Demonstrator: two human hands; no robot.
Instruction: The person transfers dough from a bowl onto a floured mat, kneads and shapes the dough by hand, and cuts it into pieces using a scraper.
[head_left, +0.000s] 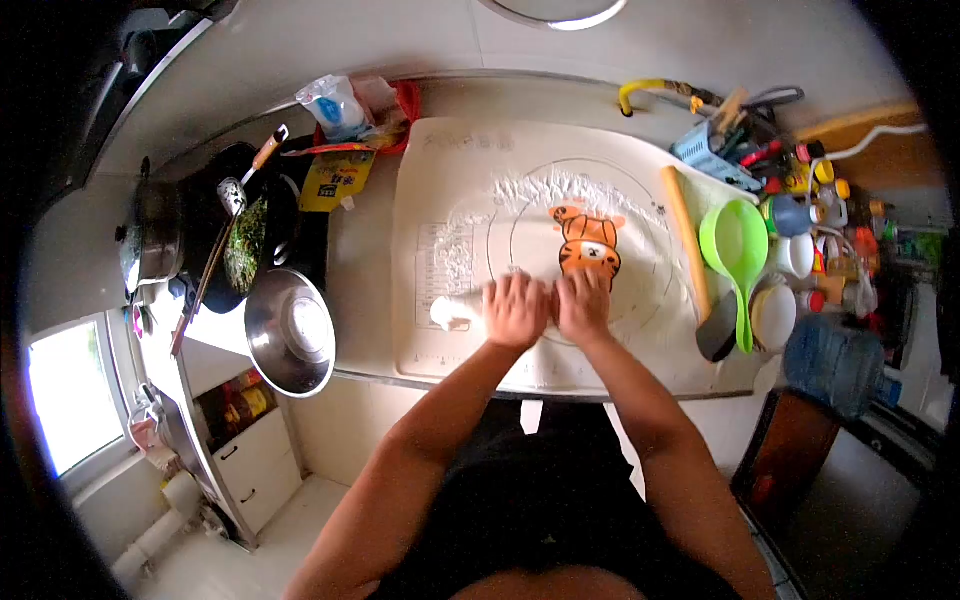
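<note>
A pale roll of dough (460,310) lies on the floured baking mat (420,190), its rounded end sticking out to the left of my hands. My left hand (517,310) is closed over the dough with the fingers curled down. Right beside it, my right hand (582,305) is also closed, its fingers bent over the dough's other end, which is mostly hidden. An orange tiger picture printed on the mat shows just beyond my right hand. White flour is scattered at the back and left of the mat.
A wooden rolling pin (685,240) and a green ladle-shaped strainer (735,235) lie at the right, near bottles and jars. At the left are a steel bowl (290,332), a pan of greens (247,250) and a pot (155,240). Bags (340,108) stand at the back left.
</note>
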